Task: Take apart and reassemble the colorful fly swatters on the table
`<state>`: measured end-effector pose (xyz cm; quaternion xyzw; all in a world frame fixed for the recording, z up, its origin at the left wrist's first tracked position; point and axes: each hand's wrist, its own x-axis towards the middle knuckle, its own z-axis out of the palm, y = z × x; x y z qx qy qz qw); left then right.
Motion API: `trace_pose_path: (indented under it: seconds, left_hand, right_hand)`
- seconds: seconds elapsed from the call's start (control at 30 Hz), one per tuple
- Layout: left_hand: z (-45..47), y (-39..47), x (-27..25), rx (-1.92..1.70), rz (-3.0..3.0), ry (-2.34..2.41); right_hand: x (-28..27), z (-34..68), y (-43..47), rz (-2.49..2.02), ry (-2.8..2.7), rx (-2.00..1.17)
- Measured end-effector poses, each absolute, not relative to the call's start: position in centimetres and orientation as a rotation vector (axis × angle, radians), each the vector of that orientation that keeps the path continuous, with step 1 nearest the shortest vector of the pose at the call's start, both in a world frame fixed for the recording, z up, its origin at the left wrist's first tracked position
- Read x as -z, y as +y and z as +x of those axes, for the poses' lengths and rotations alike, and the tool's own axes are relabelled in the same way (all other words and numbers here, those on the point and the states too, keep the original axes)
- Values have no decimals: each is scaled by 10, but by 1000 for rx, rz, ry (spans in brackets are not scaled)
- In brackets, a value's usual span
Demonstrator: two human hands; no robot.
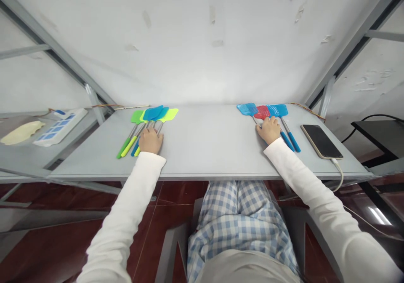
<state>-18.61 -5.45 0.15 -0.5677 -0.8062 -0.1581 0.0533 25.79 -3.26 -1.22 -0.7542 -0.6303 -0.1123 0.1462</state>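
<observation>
On the left of the table, several fly swatters with thin metal rods lie fanned together: a green swatter [136, 116], a blue swatter [153, 113] and a yellow-green swatter [171, 114] show among them. My left hand [150, 140] rests over their rods, fingers curled down around some of them; its grip is partly hidden. At the right lie a blue swatter [247, 109], a red swatter [262, 112] and other blue swatters [277, 110]. Across their rods, just below the red head, my right hand [269, 130] has its fingers bent, covering the red one's rod.
A phone [321, 141] on a white charging cable [339, 175] lies right of the swatters. Left of the grey table [205, 148] sits a white power strip [59, 127]. A wall [189, 64] rises behind, with metal frame bars [59, 47] at both sides.
</observation>
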Motion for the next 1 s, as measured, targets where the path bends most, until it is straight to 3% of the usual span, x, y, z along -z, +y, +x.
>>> trace_pose_path:
  seconds: [0.43,0.7,0.8,1.0]
  left_hand:
    - [-159,-63,-8,449,-1843,-2461]
    - [-97,-60,-19,931,-2322,-2094]
    - [-64,-53,-21,921,-2455,-1943]
    - [-5,-34,-17,728,-2563,-1631]
  right_hand:
    - [12,279,-37,-2317,-1731,323]
    - [18,284,-38,-2216,-1691,467]
    - [10,271,-43,-2007,-1709,568]
    - [-3,214,-44,-1150,-2275,691]
